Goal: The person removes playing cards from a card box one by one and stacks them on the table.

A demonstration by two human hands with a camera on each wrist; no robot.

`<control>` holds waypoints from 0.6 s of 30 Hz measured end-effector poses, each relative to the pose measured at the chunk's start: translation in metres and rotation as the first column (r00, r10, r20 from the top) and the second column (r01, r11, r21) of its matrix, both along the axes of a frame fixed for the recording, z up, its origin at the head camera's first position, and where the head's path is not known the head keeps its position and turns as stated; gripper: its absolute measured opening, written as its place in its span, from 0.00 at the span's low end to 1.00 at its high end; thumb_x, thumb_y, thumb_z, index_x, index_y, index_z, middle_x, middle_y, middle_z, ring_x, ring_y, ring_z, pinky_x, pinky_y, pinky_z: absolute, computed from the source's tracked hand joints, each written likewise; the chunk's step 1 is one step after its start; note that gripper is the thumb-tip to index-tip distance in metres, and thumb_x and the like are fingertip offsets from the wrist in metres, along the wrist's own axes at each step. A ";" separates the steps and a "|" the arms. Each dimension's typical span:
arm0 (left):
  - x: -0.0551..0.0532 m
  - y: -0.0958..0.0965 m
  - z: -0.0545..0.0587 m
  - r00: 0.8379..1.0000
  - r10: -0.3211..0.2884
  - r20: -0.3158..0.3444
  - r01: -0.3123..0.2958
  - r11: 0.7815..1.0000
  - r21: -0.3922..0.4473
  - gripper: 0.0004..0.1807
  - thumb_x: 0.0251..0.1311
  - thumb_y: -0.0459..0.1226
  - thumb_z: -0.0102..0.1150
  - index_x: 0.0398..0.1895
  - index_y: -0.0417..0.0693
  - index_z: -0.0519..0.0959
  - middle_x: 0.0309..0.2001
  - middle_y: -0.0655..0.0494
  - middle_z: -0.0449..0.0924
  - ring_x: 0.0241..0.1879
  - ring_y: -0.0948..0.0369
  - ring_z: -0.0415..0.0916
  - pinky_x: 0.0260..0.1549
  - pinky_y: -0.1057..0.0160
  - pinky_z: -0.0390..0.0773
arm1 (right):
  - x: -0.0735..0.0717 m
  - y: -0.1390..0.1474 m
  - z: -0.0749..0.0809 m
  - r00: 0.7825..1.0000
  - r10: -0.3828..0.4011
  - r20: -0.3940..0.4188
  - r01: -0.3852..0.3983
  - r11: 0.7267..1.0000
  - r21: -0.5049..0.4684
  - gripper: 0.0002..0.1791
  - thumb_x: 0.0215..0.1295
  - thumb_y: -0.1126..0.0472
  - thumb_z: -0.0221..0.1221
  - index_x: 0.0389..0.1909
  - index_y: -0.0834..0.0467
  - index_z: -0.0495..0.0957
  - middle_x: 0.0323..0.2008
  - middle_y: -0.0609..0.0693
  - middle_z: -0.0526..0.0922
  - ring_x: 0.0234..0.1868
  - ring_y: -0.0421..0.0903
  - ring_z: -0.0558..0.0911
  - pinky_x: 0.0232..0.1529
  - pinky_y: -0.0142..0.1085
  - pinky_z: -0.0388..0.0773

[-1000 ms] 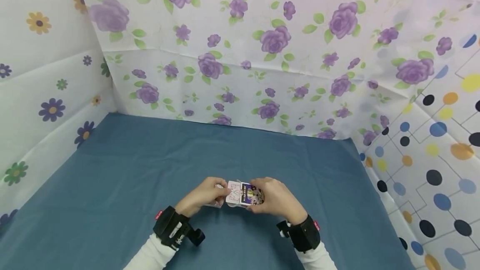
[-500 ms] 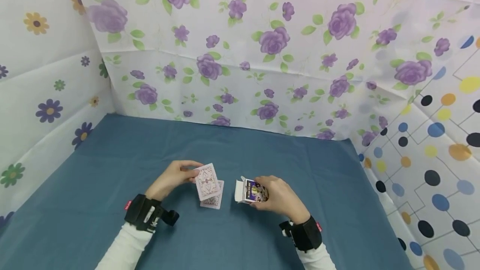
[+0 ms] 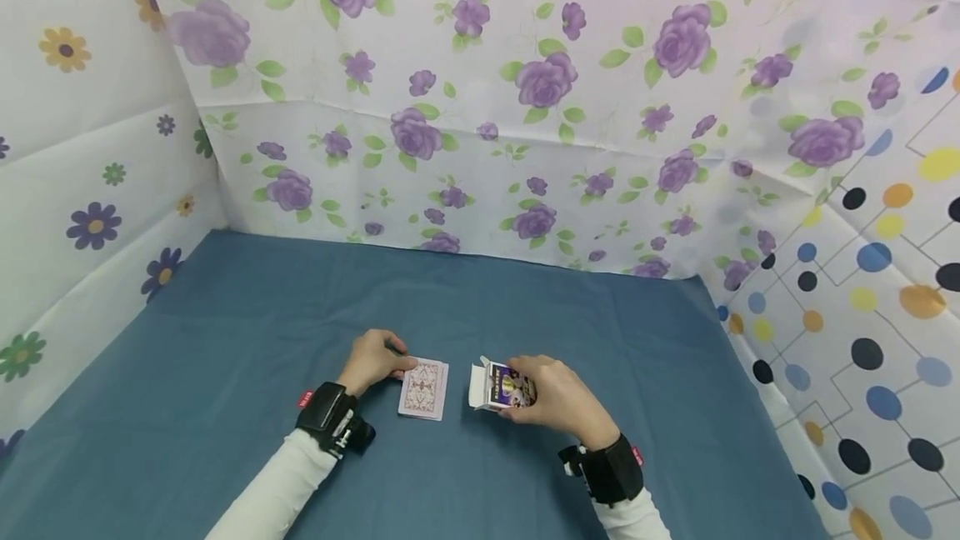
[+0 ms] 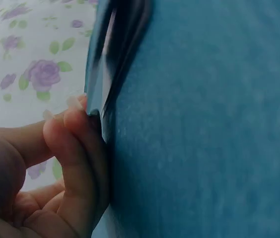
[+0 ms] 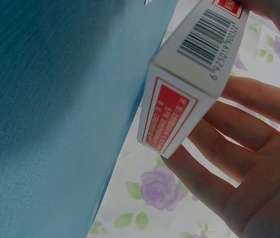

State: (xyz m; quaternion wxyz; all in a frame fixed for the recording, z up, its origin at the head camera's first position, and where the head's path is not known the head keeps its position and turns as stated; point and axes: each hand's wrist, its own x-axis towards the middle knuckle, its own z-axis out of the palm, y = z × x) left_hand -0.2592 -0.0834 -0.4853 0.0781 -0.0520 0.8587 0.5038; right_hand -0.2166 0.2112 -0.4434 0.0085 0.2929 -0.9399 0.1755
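Playing cards (image 3: 424, 390) with red-patterned backs lie in a small stack on the blue cloth, left of centre. My left hand (image 3: 373, 362) pinches the upper left corner of the stack, thumb on top. The left wrist view shows the cards (image 4: 107, 79) edge-on at the fingertips, low against the cloth. To the right, my right hand (image 3: 557, 392) holds a card box (image 3: 512, 387) between thumb and fingers, its white flap open toward the cards. In the right wrist view the box (image 5: 199, 54) shows a barcode and a red label.
Blue cloth (image 3: 480, 307) covers the table. Floral sheeting (image 3: 480, 148) stands behind it, with a daisy-print sheet (image 3: 90, 157) at left and a dotted one (image 3: 862, 340) at right.
My left hand has drawn cards out of the box, carried them left and lowered them onto the ones on the cloth. The right hand stays nearly still with the box.
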 end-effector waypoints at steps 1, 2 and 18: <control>0.000 0.001 0.000 1.000 0.001 -0.015 -0.001 1.000 -0.022 0.15 0.48 0.31 0.73 0.37 0.33 0.80 0.23 0.47 0.81 0.17 0.63 0.79 0.20 0.66 0.76 | 0.000 0.000 0.000 1.000 0.000 0.000 0.000 1.000 -0.002 0.34 0.49 0.48 0.73 0.57 0.59 0.77 0.52 0.55 0.82 0.49 0.49 0.81 0.48 0.44 0.77; 0.000 0.002 0.001 1.000 0.000 -0.030 -0.001 0.999 -0.042 0.15 0.47 0.32 0.73 0.36 0.33 0.80 0.23 0.47 0.81 0.17 0.63 0.79 0.19 0.66 0.75 | 0.000 0.000 -0.001 1.000 0.000 -0.002 0.000 1.000 -0.001 0.34 0.49 0.48 0.72 0.57 0.59 0.77 0.52 0.55 0.83 0.49 0.48 0.81 0.48 0.44 0.77; 0.005 0.010 0.004 0.994 -0.031 -0.101 0.015 0.988 -0.154 0.11 0.48 0.30 0.72 0.31 0.34 0.79 0.24 0.46 0.80 0.18 0.60 0.77 0.20 0.66 0.70 | 0.000 0.001 -0.002 1.000 0.000 0.013 0.001 1.000 -0.008 0.34 0.50 0.48 0.72 0.57 0.59 0.77 0.51 0.54 0.83 0.48 0.47 0.81 0.48 0.44 0.78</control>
